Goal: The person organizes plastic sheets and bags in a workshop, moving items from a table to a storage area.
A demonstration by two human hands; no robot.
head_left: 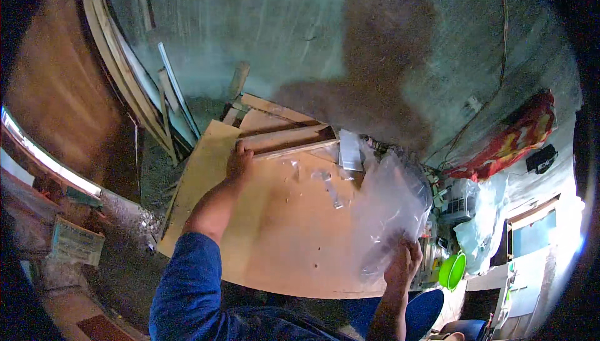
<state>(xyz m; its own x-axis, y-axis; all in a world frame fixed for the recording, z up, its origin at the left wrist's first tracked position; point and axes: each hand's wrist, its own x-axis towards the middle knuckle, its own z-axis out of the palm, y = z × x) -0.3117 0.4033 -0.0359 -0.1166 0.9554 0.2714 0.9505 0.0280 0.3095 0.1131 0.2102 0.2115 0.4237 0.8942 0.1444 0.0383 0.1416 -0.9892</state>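
Observation:
My left hand [239, 161] is at the near left corner of a long, shallow wooden box [294, 149], its fingers closed over the end. The box lies at the far side of a light wooden tabletop [281, 241], its long side running left to right. At the tabletop's right side my right hand [403, 261] is closed on the lower edge of a large clear plastic bag [390, 197]. The bag spreads up and away from the hand, loose and crinkled. Whether anything is inside it, I cannot tell.
Small clear plastic scraps [328, 185] and a white sheet [350, 150] lie near the box. Wooden boards [115, 47] lean at the far left. A green basin [452, 271] stands right of the table, below a red patterned cloth [509, 144] by the wall.

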